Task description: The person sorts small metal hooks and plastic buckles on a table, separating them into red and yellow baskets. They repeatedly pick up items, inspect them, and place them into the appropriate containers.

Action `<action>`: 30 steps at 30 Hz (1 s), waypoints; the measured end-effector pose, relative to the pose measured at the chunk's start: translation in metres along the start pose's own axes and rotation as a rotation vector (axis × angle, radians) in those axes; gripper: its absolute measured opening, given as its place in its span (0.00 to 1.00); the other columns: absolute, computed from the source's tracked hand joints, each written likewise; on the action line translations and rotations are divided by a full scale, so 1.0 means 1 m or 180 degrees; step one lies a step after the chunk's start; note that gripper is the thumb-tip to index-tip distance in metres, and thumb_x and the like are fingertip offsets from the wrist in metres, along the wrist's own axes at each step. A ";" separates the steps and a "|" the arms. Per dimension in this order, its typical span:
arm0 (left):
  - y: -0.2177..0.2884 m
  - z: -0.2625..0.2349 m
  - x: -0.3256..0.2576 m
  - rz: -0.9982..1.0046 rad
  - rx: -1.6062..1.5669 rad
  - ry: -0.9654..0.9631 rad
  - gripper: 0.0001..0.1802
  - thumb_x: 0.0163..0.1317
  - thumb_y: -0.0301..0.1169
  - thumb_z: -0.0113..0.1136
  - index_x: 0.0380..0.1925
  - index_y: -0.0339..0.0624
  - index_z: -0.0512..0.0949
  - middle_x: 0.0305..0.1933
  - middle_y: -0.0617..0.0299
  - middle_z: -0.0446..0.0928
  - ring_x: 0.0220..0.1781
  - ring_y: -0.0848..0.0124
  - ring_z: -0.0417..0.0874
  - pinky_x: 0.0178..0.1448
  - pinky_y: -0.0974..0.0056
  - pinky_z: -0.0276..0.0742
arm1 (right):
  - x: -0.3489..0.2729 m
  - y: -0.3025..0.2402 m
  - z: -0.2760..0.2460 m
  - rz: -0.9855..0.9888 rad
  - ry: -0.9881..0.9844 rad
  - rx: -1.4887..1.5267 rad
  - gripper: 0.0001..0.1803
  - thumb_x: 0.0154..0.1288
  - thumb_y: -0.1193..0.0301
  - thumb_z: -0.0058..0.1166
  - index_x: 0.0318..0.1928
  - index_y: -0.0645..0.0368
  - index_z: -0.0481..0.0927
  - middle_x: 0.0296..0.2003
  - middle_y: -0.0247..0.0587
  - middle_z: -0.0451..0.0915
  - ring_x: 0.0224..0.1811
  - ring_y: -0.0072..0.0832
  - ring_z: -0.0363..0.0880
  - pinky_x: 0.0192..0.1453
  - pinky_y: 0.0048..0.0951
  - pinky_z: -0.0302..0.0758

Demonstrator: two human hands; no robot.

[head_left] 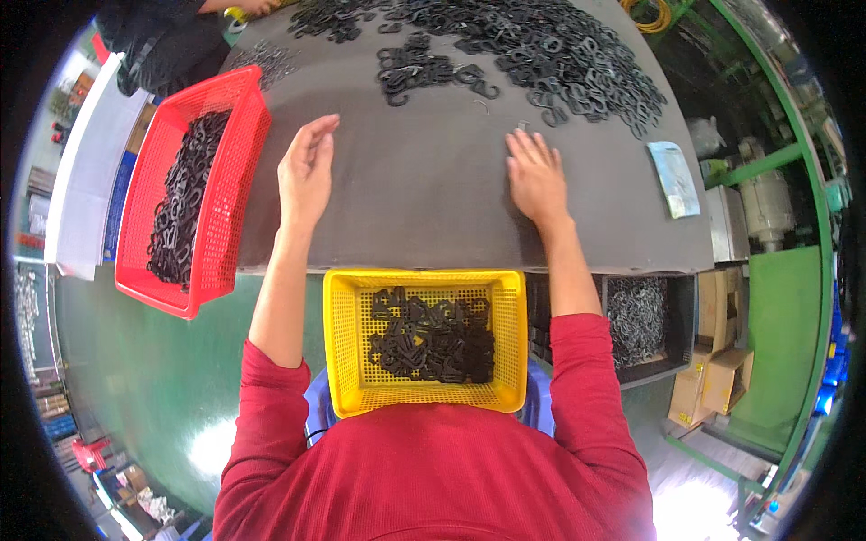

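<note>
My left hand [307, 171] is over the left part of the grey tabletop [406, 198], turned on its side. Its fingers are stretched out and slightly curved, with nothing visible in them. To the right, my right hand [538, 180] lies palm down on the table with its fingers extended. Just beyond those fingertips lies a small metal piece [523, 125], and another thin metal piece [483, 105] is farther left. Past both hands sits a small cluster of black plastic hooks [424, 72], and behind it spreads a large pile of similar hooks [577, 63].
A yellow basket [336, 343] of black parts stands before my body. A red basket [236, 171] of black pieces is at the left, near small metal bits [271, 61]. A light-blue packet [675, 180] lies right; below is a dark bin [684, 316] of metal parts. A person's hand [257, 6] shows far left.
</note>
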State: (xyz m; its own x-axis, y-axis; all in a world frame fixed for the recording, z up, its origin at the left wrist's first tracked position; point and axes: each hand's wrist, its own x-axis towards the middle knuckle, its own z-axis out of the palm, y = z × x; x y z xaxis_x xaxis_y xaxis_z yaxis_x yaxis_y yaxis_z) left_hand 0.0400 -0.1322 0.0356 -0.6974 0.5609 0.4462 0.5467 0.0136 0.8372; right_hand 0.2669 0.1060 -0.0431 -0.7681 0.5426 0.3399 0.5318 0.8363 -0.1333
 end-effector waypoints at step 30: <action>-0.130 0.165 0.158 0.0675 0.0705 -0.0442 0.16 0.60 0.38 0.55 0.45 0.44 0.75 0.51 0.55 0.75 0.56 0.58 0.73 0.60 0.55 0.66 | 0.148 -0.057 0.042 -0.0042 -0.0217 0.0795 0.59 0.41 0.44 0.66 0.70 0.52 0.48 0.67 0.60 0.50 0.71 0.54 0.45 0.70 0.55 0.45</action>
State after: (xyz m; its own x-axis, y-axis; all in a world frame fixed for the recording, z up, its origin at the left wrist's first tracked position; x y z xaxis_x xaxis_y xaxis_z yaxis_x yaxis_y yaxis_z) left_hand -0.0649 0.0910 -0.0551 -0.4959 0.6776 0.5430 0.7709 0.0557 0.6345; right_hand 0.1077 0.1416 -0.0244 -0.8012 0.5284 0.2809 0.4233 0.8323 -0.3580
